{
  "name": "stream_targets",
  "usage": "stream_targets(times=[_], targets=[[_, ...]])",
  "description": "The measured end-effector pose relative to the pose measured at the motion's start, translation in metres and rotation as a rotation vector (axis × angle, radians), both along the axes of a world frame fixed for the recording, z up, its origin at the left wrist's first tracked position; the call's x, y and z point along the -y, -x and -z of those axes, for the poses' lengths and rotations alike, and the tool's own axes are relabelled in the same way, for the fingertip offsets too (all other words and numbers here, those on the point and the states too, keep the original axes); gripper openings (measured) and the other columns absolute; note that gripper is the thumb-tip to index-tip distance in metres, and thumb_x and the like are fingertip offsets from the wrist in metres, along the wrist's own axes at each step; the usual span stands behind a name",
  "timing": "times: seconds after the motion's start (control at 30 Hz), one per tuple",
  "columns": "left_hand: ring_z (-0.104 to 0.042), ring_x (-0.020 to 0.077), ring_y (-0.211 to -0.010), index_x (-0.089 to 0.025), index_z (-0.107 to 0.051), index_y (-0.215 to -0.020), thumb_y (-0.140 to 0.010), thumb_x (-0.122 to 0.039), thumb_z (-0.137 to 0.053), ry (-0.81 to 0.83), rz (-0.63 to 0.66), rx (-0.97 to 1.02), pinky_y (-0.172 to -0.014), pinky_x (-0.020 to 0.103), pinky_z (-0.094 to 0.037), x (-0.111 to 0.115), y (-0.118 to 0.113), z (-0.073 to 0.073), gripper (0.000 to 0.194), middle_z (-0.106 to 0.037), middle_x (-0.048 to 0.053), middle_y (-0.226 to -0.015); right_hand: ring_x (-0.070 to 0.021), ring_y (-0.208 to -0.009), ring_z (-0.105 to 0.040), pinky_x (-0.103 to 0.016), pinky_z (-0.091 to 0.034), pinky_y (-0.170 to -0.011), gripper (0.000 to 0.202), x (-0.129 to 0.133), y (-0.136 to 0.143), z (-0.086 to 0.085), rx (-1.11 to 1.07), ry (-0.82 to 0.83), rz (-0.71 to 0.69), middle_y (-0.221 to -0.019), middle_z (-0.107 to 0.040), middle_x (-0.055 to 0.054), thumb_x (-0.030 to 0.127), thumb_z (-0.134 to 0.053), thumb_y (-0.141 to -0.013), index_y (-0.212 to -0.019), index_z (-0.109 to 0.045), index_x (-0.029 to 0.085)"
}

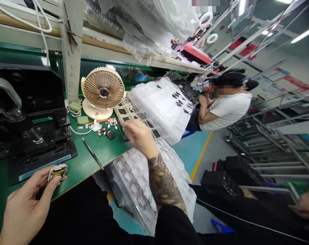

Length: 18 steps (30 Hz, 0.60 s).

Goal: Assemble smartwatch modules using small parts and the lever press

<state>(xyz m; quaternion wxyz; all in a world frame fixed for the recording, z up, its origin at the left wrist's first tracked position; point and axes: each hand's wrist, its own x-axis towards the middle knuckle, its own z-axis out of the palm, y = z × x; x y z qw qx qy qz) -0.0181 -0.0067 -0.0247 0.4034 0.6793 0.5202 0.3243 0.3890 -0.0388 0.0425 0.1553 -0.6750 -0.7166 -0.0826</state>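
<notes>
Pinched between fingertips at lower left, the small yellow-faced part (57, 172) is held by the left hand (25, 207); the right hand (139, 136), blurred, grip indeterminable, is extended over the tray stack (134, 183) at centre.

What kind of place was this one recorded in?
Most likely an electronics assembly line. A green workbench carries a black press and clear part trays, the left hand holds a small casing, and another worker sits further along.

Green workbench (88, 163), blue floor (192, 149), ceiling striplights (303, 34).
</notes>
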Motion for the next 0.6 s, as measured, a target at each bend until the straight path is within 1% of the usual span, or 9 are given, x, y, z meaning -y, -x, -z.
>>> stream_targets(times=[0.03,0.07,0.1,0.13,0.2,0.3,0.4,0.53,0.6], targets=[[-0.090,0.0279,-0.100,-0.033,-0.080,-0.126,-0.099,-0.064,-0.078,-0.013,0.001,-0.017,-0.095,0.033,-0.074,-0.001,0.001,0.000,0.041,-0.092,-0.002,-0.110,-0.0254,-0.116,-0.072,-0.040,-0.058,-0.102,0.033,0.002,-0.019,-0.012,0.068,0.083,0.171,-0.125,-0.080,-0.013,0.016,-0.046,-0.112,-0.130,-0.074,0.020],[-0.090,0.0280,-0.100,-0.033,-0.080,-0.125,-0.099,-0.065,-0.077,-0.026,0.002,-0.028,-0.094,0.033,-0.074,-0.001,0.001,-0.001,0.042,-0.092,-0.002,-0.110,-0.0262,-0.115,-0.072,-0.039,-0.058,-0.100,0.032,0.003,-0.036,-0.022,0.123,0.179,0.280,-0.124,-0.080,-0.014,0.017,-0.047,-0.111,-0.129,-0.074,0.019],[-0.090,0.0286,-0.100,-0.032,-0.080,-0.125,-0.098,-0.066,-0.077,-0.041,-0.002,-0.031,-0.094,0.034,-0.074,-0.001,0.001,-0.001,0.043,-0.092,-0.002,-0.111,-0.0269,-0.112,-0.072,-0.038,-0.057,-0.098,0.030,0.004,-0.049,-0.031,0.168,0.264,0.352,-0.121,-0.080,-0.015,0.017,-0.049,-0.110,-0.127,-0.074,0.018],[-0.090,0.0296,-0.100,-0.032,-0.080,-0.124,-0.098,-0.067,-0.077,-0.053,-0.007,-0.031,-0.093,0.035,-0.075,-0.002,0.000,0.000,0.044,-0.092,-0.002,-0.111,-0.0277,-0.111,-0.072,-0.037,-0.057,-0.095,0.027,0.004,-0.060,-0.038,0.200,0.337,0.381,-0.118,-0.080,-0.016,0.017,-0.052,-0.109,-0.124,-0.075,0.017],[-0.090,0.0315,-0.100,-0.033,-0.081,-0.124,-0.097,-0.070,-0.076,-0.058,-0.019,-0.044,-0.089,0.036,-0.075,-0.002,0.000,0.002,0.046,-0.092,-0.002,-0.113,-0.0295,-0.114,-0.073,-0.035,-0.056,-0.093,0.021,0.001,-0.070,-0.043,0.233,0.432,0.362,-0.114,-0.081,-0.016,0.014,-0.060,-0.103,-0.117,-0.075,0.018],[-0.090,0.0316,-0.103,-0.034,-0.082,-0.126,-0.095,-0.072,-0.077,-0.044,-0.034,-0.053,-0.088,0.035,-0.074,-0.001,0.001,0.006,0.049,-0.092,-0.002,-0.115,-0.0316,-0.117,-0.074,-0.035,-0.056,-0.096,0.024,-0.007,-0.068,-0.037,0.289,0.534,0.363,-0.116,-0.081,-0.019,0.012,-0.066,-0.099,-0.122,-0.072,0.017],[-0.089,0.0300,-0.105,-0.033,-0.081,-0.128,-0.096,-0.069,-0.079,-0.031,-0.025,-0.024,-0.099,0.034,-0.072,-0.001,0.001,0.008,0.048,-0.092,-0.002,-0.116,-0.0322,-0.111,-0.078,-0.036,-0.057,-0.094,0.029,-0.015,-0.064,-0.030,0.327,0.592,0.413,-0.116,-0.080,-0.023,0.016,-0.064,-0.102,-0.131,-0.068,0.013],[-0.090,0.0292,-0.104,-0.031,-0.081,-0.127,-0.097,-0.066,-0.079,-0.031,0.000,-0.017,-0.097,0.034,-0.072,-0.001,0.001,0.004,0.045,-0.092,-0.001,-0.113,-0.0318,-0.112,-0.080,-0.035,-0.057,-0.095,0.031,-0.022,-0.065,-0.027,0.342,0.622,0.449,-0.114,-0.080,-0.025,0.017,-0.058,-0.105,-0.134,-0.065,0.011],[-0.089,0.0297,-0.107,-0.030,-0.081,-0.125,-0.100,-0.063,-0.076,-0.028,0.014,-0.013,-0.100,0.036,-0.071,-0.001,0.000,0.002,0.042,-0.092,0.001,-0.114,-0.0317,-0.110,-0.081,-0.035,-0.056,-0.093,0.031,-0.023,-0.068,-0.027,0.345,0.623,0.449,-0.115,-0.081,-0.025,0.016,-0.056,-0.105,-0.134,-0.066,0.012]])
